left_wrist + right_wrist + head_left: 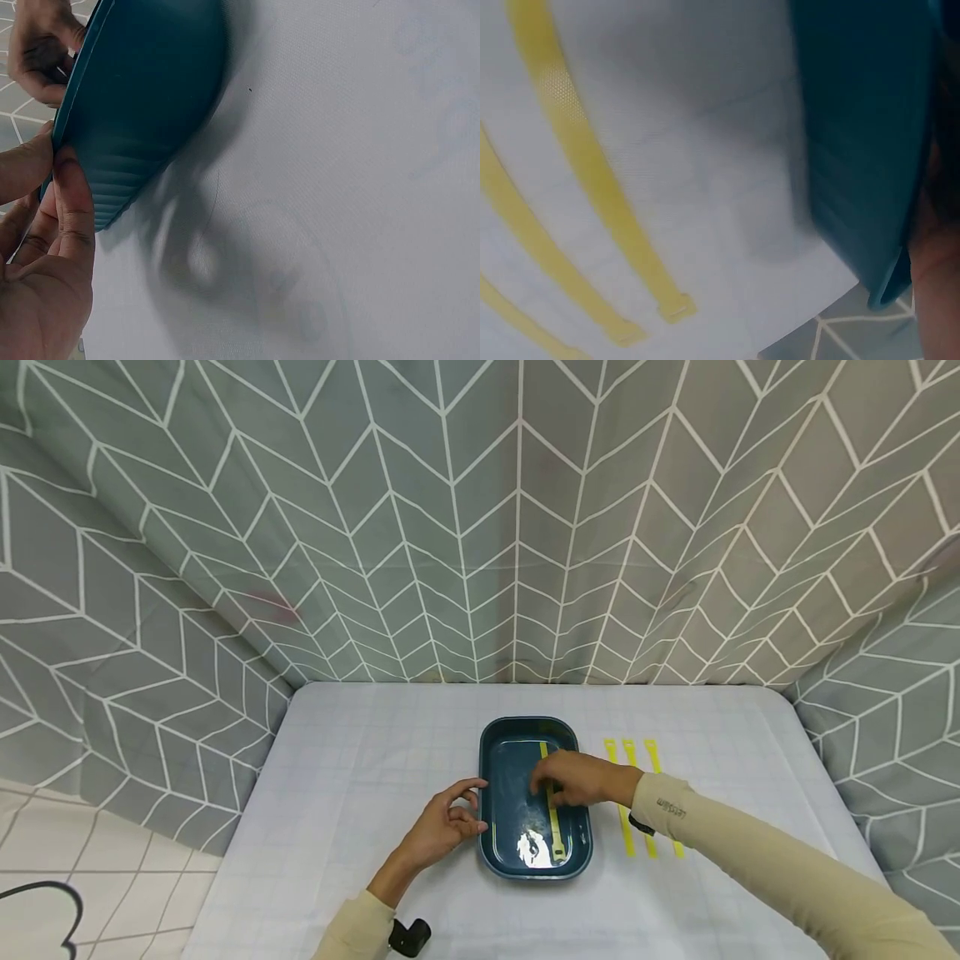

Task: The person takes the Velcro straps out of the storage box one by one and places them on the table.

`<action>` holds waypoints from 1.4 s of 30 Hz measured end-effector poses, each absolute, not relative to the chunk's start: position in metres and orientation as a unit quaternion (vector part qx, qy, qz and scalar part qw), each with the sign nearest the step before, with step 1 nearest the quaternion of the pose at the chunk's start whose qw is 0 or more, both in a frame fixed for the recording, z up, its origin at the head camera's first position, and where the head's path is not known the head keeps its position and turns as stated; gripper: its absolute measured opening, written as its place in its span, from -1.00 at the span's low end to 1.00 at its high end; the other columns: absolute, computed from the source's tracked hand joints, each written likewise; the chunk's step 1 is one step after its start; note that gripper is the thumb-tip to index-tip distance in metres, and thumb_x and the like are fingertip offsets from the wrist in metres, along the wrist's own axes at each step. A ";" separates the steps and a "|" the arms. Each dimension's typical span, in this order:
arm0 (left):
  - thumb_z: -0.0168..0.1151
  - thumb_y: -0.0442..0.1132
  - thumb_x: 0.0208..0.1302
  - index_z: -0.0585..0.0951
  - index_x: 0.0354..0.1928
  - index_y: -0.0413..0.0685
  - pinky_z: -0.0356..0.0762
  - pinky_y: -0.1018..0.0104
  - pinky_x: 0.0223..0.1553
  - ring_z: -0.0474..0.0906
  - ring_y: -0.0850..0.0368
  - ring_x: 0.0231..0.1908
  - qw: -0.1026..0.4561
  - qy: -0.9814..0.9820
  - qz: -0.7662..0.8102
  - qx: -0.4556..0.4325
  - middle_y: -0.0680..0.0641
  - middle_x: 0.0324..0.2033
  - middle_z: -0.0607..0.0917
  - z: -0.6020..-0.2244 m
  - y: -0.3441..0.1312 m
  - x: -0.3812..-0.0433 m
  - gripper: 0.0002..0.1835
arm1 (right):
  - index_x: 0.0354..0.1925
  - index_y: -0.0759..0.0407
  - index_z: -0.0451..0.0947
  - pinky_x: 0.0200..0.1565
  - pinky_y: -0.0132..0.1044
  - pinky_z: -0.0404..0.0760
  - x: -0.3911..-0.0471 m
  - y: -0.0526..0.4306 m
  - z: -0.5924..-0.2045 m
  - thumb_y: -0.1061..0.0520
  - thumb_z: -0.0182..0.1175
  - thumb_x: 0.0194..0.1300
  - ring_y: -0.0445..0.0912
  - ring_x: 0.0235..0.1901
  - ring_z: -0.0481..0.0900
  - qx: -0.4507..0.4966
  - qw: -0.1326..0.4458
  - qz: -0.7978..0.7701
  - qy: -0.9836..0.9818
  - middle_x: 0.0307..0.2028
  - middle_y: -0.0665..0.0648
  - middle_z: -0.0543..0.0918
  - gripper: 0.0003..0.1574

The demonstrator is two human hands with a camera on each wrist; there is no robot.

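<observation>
A deep teal rectangular tray (513, 768) stands on the white-covered table. Inside it a yellow hook-and-loop cable tie (556, 835) lies lengthwise, toward the right side. My right hand (581, 778) reaches in over the right rim, its curled fingers and thumb on the middle of the tie and hiding part of it. My left hand (442, 827) is at the tray's left side, its spread fingertips touching the rim; in the left wrist view its fingers (75, 202) rest against the outer wall. The right wrist view shows little of the right hand (937, 277), dark behind the tray wall.
To the right of the tray, three more yellow cable ties (607, 176) lie side by side on the table, partly under the right forearm. Patterned grey curtains (517, 568) hang behind the table (375, 727) and at both sides. Tiled floor (97, 860) shows at lower left.
</observation>
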State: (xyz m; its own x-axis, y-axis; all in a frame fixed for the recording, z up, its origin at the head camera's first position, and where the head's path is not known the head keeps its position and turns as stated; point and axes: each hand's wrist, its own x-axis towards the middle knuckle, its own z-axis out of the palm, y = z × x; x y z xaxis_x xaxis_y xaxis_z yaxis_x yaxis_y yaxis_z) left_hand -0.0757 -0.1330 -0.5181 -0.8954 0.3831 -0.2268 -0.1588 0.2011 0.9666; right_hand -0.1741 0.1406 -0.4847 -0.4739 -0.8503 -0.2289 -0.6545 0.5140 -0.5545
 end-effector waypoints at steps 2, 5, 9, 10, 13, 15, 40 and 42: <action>0.33 -0.49 0.24 0.38 0.37 -0.19 0.32 0.49 -0.42 0.50 0.30 -0.43 0.216 0.745 0.627 0.074 -0.18 -0.12 0.46 -0.519 -0.133 -0.076 -0.35 | -0.09 0.06 0.68 0.06 -0.27 0.60 -0.173 0.139 -0.488 0.22 0.40 0.23 -0.23 -0.12 0.61 -0.464 0.253 -0.175 0.831 -0.11 -0.09 0.69 -0.75; 0.33 -0.49 0.23 0.38 0.36 -0.18 0.31 0.49 -0.44 0.48 0.31 -0.44 0.215 0.746 0.626 0.073 -0.18 -0.13 0.47 -0.519 -0.133 -0.076 -0.35 | -0.13 0.01 0.68 0.12 -0.27 0.57 -0.172 0.137 -0.492 0.22 0.40 0.24 -0.28 -0.10 0.55 -0.471 0.271 -0.158 0.824 -0.12 -0.14 0.67 -0.77; 0.32 -0.50 0.23 0.38 0.36 -0.19 0.29 0.49 -0.45 0.46 0.33 -0.46 0.213 0.748 0.624 0.074 -0.18 -0.14 0.48 -0.519 -0.133 -0.076 -0.35 | -0.18 0.00 0.66 0.12 -0.27 0.55 -0.174 0.134 -0.495 0.24 0.40 0.23 -0.27 -0.12 0.51 -0.480 0.287 -0.154 0.815 -0.15 -0.14 0.64 -0.78; 0.32 -0.50 0.23 0.38 0.37 -0.20 0.29 0.49 -0.45 0.46 0.33 -0.46 0.213 0.748 0.624 0.075 -0.18 -0.14 0.48 -0.519 -0.133 -0.077 -0.35 | -0.18 0.00 0.66 0.12 -0.26 0.55 -0.174 0.133 -0.496 0.24 0.41 0.22 -0.26 -0.11 0.50 -0.481 0.290 -0.152 0.813 -0.15 -0.14 0.64 -0.79; 0.31 -0.51 0.23 0.37 0.37 -0.21 0.30 0.49 -0.44 0.47 0.33 -0.45 0.213 0.747 0.625 0.077 -0.19 -0.13 0.47 -0.519 -0.133 -0.077 -0.35 | -0.21 -0.02 0.65 0.12 -0.26 0.54 -0.176 0.131 -0.498 0.24 0.42 0.21 -0.27 -0.10 0.49 -0.482 0.295 -0.137 0.814 -0.15 -0.16 0.62 -0.78; 0.31 -0.51 0.23 0.37 0.37 -0.21 0.30 0.49 -0.43 0.48 0.32 -0.45 0.213 0.746 0.626 0.078 -0.19 -0.12 0.47 -0.520 -0.133 -0.077 -0.35 | -0.22 -0.05 0.66 0.12 -0.27 0.53 -0.176 0.130 -0.499 0.23 0.42 0.20 -0.28 -0.09 0.48 -0.481 0.297 -0.120 0.816 -0.14 -0.17 0.61 -0.77; 0.33 -0.50 0.22 0.38 0.36 -0.22 0.30 0.49 -0.44 0.48 0.29 -0.45 0.211 0.752 0.620 0.073 -0.23 -0.11 0.46 -0.516 -0.132 -0.076 -0.35 | -0.25 -0.15 0.74 -0.08 -0.43 0.63 -0.169 0.121 -0.502 0.19 0.41 0.24 -0.30 -0.25 0.50 -0.555 0.211 0.043 0.804 -0.17 -0.11 0.62 -0.80; 0.33 -0.49 0.22 0.38 0.36 -0.22 0.29 0.49 -0.44 0.48 0.29 -0.45 0.211 0.753 0.620 0.073 -0.23 -0.11 0.46 -0.516 -0.132 -0.076 -0.35 | -0.26 -0.16 0.73 -0.08 -0.43 0.63 -0.169 0.121 -0.503 0.19 0.42 0.23 -0.30 -0.24 0.50 -0.559 0.204 0.048 0.802 -0.17 -0.11 0.61 -0.80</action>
State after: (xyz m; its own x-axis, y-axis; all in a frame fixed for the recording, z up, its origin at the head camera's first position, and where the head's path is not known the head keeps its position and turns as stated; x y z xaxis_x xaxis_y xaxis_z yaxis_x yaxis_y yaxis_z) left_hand -0.0760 -0.1320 -0.5157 -0.9004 0.3712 -0.2268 -0.1513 0.2215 0.9633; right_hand -0.1687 0.1211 -0.5032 -0.2913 -0.8774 -0.3812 -0.9164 0.3703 -0.1520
